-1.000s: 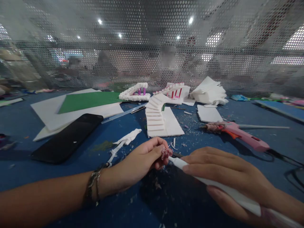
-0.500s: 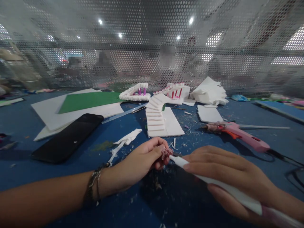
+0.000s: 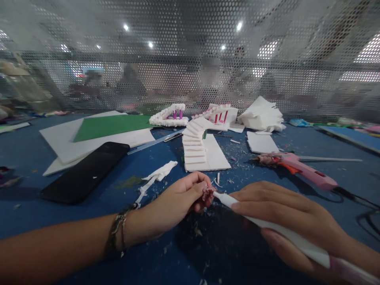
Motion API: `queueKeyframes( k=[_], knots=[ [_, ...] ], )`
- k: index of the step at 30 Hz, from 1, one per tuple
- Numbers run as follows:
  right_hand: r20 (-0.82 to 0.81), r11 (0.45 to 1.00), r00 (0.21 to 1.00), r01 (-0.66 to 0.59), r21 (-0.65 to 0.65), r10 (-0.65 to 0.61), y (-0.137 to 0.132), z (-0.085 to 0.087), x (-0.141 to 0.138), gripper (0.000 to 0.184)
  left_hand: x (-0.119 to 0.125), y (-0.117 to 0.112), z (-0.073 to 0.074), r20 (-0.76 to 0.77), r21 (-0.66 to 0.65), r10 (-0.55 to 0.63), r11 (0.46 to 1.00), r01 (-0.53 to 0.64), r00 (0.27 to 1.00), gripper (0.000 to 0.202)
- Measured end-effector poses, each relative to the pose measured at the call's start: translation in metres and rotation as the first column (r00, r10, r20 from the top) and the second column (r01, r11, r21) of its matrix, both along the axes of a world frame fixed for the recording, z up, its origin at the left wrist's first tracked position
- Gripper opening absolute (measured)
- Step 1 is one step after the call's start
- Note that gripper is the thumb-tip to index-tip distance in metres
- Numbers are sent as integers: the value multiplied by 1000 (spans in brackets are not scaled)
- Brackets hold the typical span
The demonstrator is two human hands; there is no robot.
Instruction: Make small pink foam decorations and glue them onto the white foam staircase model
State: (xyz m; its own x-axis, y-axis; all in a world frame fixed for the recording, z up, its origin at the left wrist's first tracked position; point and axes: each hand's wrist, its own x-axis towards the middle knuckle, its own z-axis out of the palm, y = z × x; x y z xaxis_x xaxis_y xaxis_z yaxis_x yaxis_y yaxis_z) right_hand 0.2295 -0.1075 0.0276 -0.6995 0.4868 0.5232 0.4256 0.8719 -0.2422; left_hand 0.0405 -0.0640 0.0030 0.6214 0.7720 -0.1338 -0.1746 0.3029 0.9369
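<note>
My left hand (image 3: 178,204) rests on the blue table and pinches a small pinkish lump (image 3: 207,194) between thumb and fingertips. My right hand (image 3: 285,219) is closed around a long white craft knife (image 3: 285,234), fingers laid along its top. The knife's tip touches the lump. Just beyond my hands stands a white foam staircase model (image 3: 197,148) on a white base.
A black phone (image 3: 86,172) lies at the left beside white and green sheets (image 3: 109,124). A pink glue gun (image 3: 299,168) lies at the right with its cord. Two small foam models (image 3: 169,116) and a stack of foam pieces (image 3: 261,114) sit before a perforated metal screen. Foam scraps litter the table.
The knife has shifted slightly forward and up against the lump, my right hand moving with it. My left hand has stayed almost still.
</note>
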Motion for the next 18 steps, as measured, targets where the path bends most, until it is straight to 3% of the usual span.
queueKeyframes(
  k=[10, 18],
  knots=[
    [-19, 1000, 1000, 1, -26, -2, 0, -1, 3, 34, 0, 0, 1, 3, -23, 15, 1000, -15, 1000, 14],
    [140, 999, 989, 37, 7, -38, 0, 10, 7, 35, 0, 1, 0, 21, -21, 9, 1000, -9, 1000, 13]
  ],
)
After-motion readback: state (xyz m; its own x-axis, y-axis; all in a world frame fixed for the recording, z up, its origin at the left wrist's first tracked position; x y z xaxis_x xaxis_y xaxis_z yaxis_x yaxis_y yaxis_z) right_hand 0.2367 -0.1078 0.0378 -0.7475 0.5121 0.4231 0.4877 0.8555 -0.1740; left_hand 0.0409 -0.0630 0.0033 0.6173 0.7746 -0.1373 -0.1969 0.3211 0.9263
